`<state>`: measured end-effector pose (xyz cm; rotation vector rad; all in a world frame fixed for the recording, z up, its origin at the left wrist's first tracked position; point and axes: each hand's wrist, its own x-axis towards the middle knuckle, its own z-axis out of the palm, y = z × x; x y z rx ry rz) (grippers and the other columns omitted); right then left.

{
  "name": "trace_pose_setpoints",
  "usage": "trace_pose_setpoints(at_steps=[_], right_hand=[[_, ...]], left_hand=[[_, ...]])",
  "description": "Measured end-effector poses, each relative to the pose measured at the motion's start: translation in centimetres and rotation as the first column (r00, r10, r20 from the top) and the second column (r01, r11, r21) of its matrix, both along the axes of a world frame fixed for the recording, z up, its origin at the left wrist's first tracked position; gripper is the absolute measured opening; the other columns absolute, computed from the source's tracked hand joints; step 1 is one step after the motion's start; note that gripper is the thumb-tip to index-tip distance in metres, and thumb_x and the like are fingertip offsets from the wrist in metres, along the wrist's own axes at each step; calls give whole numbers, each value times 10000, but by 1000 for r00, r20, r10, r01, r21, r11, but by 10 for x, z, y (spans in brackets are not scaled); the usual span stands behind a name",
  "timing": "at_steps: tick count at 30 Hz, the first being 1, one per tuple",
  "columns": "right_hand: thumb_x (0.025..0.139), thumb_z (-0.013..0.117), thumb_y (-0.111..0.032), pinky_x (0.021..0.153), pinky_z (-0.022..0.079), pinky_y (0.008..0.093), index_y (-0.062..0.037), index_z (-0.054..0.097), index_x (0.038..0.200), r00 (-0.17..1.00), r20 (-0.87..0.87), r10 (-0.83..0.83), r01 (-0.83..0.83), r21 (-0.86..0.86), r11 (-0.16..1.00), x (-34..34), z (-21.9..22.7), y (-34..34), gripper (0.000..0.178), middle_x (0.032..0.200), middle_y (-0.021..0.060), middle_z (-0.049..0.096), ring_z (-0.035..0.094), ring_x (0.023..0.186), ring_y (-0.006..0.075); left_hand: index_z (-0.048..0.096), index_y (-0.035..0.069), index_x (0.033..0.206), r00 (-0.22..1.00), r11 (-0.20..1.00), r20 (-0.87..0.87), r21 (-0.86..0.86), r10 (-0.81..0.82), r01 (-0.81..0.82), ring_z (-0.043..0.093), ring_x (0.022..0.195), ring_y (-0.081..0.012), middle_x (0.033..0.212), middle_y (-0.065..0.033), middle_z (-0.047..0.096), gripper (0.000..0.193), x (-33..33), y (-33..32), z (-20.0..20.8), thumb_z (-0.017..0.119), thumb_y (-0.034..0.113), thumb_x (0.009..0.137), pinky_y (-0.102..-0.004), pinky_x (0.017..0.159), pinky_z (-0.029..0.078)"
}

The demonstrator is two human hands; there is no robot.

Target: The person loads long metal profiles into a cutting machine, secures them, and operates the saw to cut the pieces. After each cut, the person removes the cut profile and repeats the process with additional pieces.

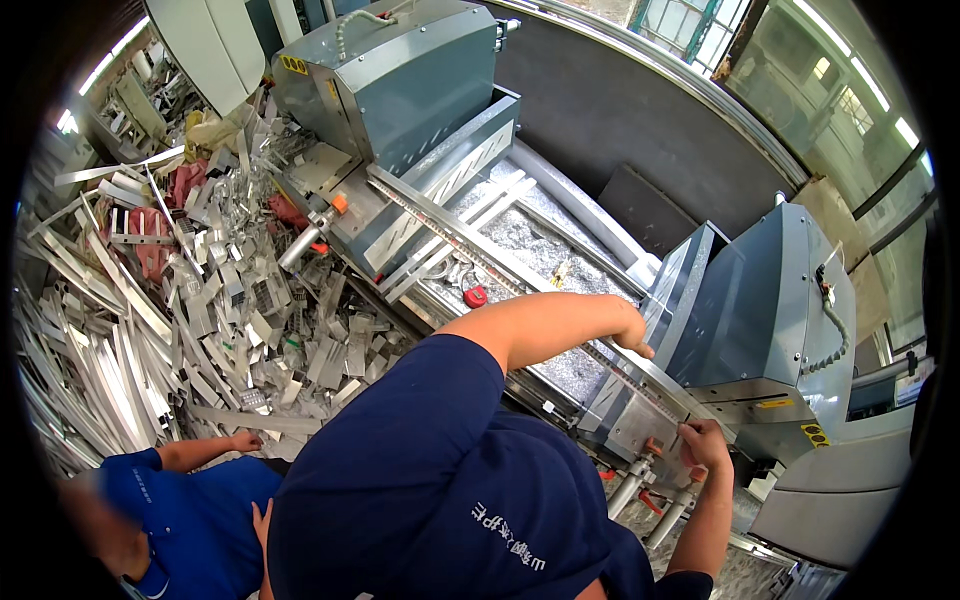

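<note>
A long silvery metal profile (470, 240) lies slantwise across the double-headed saw machine, with a ruler-like scale running along it. My left arm reaches across, and my left hand (632, 332) is bent down onto the far edge of the profile, its fingers closed and partly hidden. Close to the profile's right end, my right hand (705, 445) has its fingers curled in and pinches the edge. Just below that hand are an orange-tipped clamp (652, 448) and a red lever. A red tape measure (475, 297) rests on the machine bed, left of my left forearm.
Grey-green saw heads stand left (410, 85) and right (745, 300). Metal shavings (575, 375) cover the bed between them. A large heap of metal offcuts (230, 300) fills the left side. A co-worker in a blue shirt (195, 525) is at the lower left.
</note>
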<state>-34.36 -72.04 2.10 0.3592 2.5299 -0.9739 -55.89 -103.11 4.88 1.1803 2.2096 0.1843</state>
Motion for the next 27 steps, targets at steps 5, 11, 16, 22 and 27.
trace_pose_setpoints(at_steps=[5,11,16,22,27], right_hand=[[886,678,-226,612,488,333,40,721,891,995,49,-83,83,8,997,-11,-1,-24,270,663,68,645,578,615,139],[885,677,-221,591,474,336,32,720,853,997,-13,-70,70,-22,997,-17,-13,-22,259,646,70,641,573,603,134],[898,656,-198,508,442,332,25,689,812,995,-78,-58,57,-12,998,-20,-21,-13,242,591,79,616,558,520,146],[909,642,-185,473,450,352,28,667,782,986,-167,19,-8,66,998,-19,-16,-18,249,577,97,621,602,486,188],[880,663,-302,652,500,406,-4,710,831,971,-229,69,17,356,934,-10,8,-14,305,719,161,679,663,676,306]], left_hand=[[681,-8,1178,991,1000,136,3,-20,19,577,1188,-394,1247,-216,639,915,8,-2,-20,387,803,872,-477,1032,419],[659,31,1221,992,1000,127,-4,-2,2,613,1141,-365,1197,-194,666,869,12,-7,-38,551,785,804,-490,992,446],[647,31,1238,997,999,56,-24,-46,47,611,1157,-364,1223,-178,659,841,15,-4,-41,584,752,809,-561,1012,408],[642,-1,1211,999,998,-5,-33,-45,45,610,1158,-359,1222,-177,655,813,20,-2,-45,567,721,845,-580,1026,388],[629,-26,1209,999,999,-15,-41,-36,35,610,1151,-360,1225,-193,646,816,23,-8,-38,550,710,864,-559,1025,386]])
